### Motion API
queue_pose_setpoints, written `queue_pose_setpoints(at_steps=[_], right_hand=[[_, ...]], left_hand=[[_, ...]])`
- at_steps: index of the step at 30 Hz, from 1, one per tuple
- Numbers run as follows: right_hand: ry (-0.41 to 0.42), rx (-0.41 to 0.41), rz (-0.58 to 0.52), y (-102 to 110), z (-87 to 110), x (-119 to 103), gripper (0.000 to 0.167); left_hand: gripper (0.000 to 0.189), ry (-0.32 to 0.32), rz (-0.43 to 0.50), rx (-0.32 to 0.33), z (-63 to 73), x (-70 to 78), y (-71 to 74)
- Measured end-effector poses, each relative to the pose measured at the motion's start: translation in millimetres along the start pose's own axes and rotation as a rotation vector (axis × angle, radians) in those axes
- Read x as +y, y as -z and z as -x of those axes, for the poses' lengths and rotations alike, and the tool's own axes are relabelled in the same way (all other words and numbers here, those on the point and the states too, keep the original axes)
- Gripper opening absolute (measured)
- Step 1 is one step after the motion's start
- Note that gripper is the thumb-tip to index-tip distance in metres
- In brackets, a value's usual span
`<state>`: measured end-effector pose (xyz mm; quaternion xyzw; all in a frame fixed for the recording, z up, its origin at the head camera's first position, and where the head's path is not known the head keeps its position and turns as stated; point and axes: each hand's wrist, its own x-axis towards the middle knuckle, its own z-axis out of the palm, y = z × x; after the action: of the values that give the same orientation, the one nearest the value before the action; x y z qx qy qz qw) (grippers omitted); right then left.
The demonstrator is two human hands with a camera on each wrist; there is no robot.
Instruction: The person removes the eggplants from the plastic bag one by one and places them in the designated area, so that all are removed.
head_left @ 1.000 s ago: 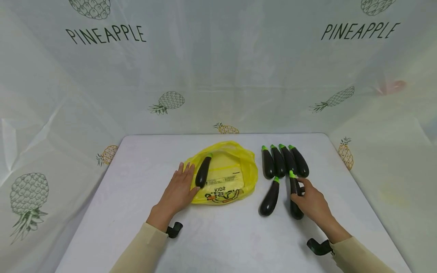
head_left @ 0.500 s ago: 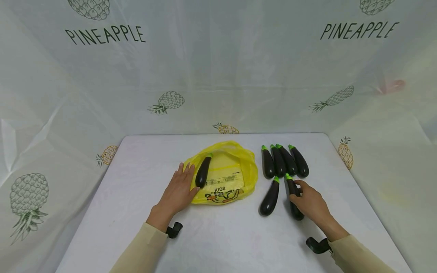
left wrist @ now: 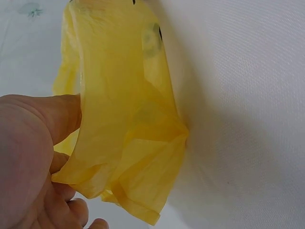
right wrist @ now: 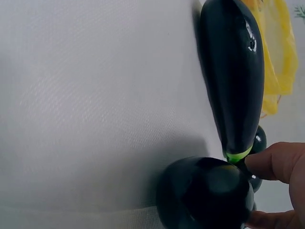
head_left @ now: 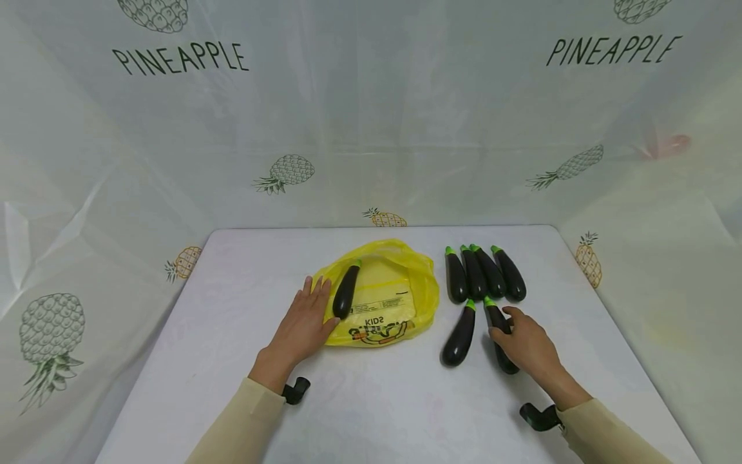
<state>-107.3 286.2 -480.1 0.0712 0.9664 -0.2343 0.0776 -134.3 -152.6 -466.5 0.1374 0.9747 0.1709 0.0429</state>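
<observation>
My right hand [head_left: 529, 345] grips a dark eggplant [head_left: 500, 338] with thumb and fingers around its sides; its green stem end points away, close to the back row of eggplants. In the right wrist view, the rounded end of this eggplant [right wrist: 205, 193] is near the camera. Left of it lies a single eggplant [head_left: 458, 336], slightly slanted. My left hand [head_left: 303, 322] rests with straight fingers on the left edge of a yellow plastic bag [head_left: 422, 283]. On the bag, beside the left thumb, is another eggplant [head_left: 346, 292]. The bag's film [left wrist: 114, 105] partly hides the left fingers in the left wrist view.
Several eggplants [head_left: 475, 274] lie side by side at the back right of the white table [head_left: 371, 399]. A pineapple-print sheet [head_left: 371, 116] hangs behind the table and along both sides. Each wrist wears a black camera mount [head_left: 540, 417].
The gripped eggplant's stem end has swung slightly left. One eggplant in the back row has tilted left against its neighbour, widening the gap to the rightmost one. My left hand stays put.
</observation>
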Motion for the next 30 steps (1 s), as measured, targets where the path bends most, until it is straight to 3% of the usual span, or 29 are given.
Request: queue_pose_setpoints(at_steps=[8,14,17,23,30], right_hand=[[0.082,0.122,0.016,1,-1.7,-9,0.065],[0.180,0.205,-0.032,7,-13.4,-44,0.061],[0.230,0.216,-0.052,6,-21.1,-64,0.060],[0.246,0.195,-0.090,-4,-33.3,-103,0.062],[0.280,0.187,-0.157,-17,-42.8,-130,0.064]], left_hand=[[0.084,-0.005,-0.009,0.003,1.5,0.6,3.9],[0.084,0.002,-0.001,0.013,1.8,0.3,5.7],[0.084,0.003,-0.002,0.014,1.0,0.5,6.2],[0.083,-0.004,-0.018,0.006,-1.8,0.9,9.7],[0.083,-0.008,-0.030,0.001,-2.8,0.8,13.1]])
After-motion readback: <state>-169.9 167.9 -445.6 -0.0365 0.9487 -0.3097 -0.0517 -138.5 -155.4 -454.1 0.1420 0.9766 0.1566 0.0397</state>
